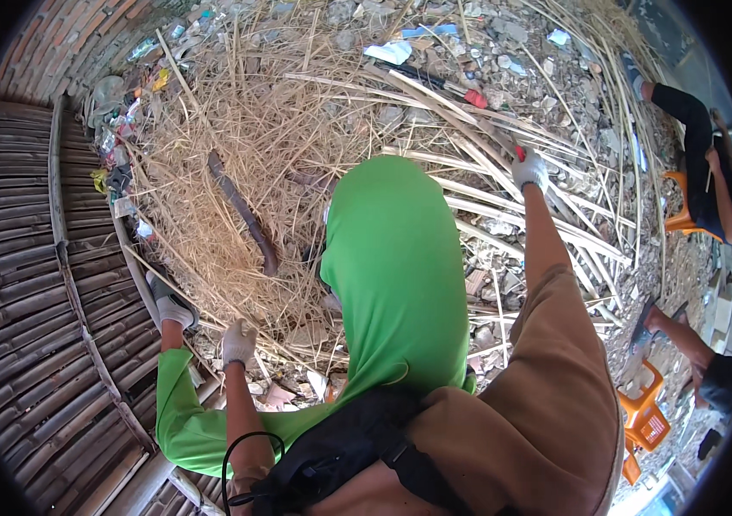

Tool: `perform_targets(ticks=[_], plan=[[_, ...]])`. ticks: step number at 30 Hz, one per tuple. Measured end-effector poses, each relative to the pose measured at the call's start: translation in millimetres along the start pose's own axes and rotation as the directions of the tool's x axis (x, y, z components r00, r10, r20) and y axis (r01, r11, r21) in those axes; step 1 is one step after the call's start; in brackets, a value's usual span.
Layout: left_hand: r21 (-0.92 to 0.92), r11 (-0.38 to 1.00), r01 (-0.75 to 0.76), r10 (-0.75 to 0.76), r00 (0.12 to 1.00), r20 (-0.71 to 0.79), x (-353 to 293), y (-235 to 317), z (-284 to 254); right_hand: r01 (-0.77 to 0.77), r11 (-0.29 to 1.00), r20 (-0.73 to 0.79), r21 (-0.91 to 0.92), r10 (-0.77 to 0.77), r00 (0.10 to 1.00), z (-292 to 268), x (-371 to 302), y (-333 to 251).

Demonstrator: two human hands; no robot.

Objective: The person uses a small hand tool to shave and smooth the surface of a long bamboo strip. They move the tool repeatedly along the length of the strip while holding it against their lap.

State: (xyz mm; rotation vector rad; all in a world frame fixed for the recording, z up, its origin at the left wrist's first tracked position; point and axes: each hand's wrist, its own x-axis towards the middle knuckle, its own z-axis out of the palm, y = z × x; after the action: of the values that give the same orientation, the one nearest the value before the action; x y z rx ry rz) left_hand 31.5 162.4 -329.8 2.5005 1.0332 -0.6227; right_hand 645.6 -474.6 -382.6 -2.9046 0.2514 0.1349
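My right hand (530, 169), in a pale work glove, is closed around a red-handled tool (520, 153). What looks like its flat, dull blade points away to the left, over pale split bamboo strips (504, 211). To the left, beside my bent green-clad leg, my gloved left hand (238, 342) is curled at the near edge of a heap of straw-like shavings (177, 206). Whatever its fingers hold, if anything, is too small to make out. A dark, slightly curved piece of wood or metal (244, 211) lies on the shavings.
A bamboo-slat wall or platform (13, 258) borders the left, with a brick wall (73, 43) beyond. Another dark tool with a red end (474, 99) lies among the far strips. At right are orange plastic stools (644, 417) and other people's limbs (688, 120). Litter (116, 142) lines the left edge.
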Motion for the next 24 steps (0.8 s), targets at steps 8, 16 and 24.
perform_targets(ticks=[8, 16, 24], plan=[[-0.009, 1.0, -0.024, 0.023, 0.998, -0.067, -20, 7, 6, 0.099, 0.995, 0.164, 0.015, -0.1, 0.981, 4, -11, -15], [-0.025, 0.999, -0.027, 0.027, 1.0, -0.016, -13, 27, 11, 0.177, 0.981, 0.212, 0.083, -0.191, 0.958, -41, -57, -37], [-0.083, 0.997, 0.003, -0.002, 1.0, 0.013, -19, 25, 23, 0.4, 0.913, 0.459, 0.087, -0.393, 0.797, -31, -53, -51]])
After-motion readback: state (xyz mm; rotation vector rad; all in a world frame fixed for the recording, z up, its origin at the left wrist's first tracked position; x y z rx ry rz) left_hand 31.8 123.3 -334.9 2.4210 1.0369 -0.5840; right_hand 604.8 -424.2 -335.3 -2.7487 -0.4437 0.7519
